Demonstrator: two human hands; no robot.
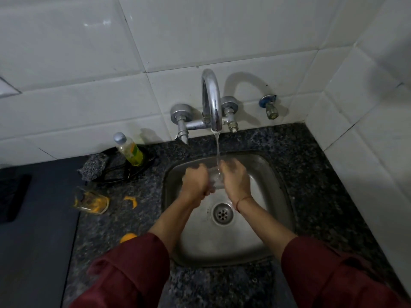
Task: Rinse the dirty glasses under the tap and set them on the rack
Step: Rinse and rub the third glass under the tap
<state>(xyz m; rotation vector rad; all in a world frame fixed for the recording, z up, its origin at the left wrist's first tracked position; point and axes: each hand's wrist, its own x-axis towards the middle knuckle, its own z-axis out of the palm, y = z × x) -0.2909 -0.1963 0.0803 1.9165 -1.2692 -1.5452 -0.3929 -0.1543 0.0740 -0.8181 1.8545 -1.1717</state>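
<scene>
Dark speckled surface point(311, 174), with a steel sink point(244, 252) set into it. Tap point(211, 101) on the tiled wall, running. Left hand point(195, 181) and right hand point(235, 178) over the basin, both curled round a clear glass point(214, 180) between them, under the stream. Second glass point(91, 201), orange-stained, lies on its side left of the sink.

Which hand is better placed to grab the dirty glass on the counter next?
Probably the left hand: the dirty glass lies on the counter left of the sink, on that hand's side. The right hand, farther away, also grips the clear glass under the tap.
</scene>
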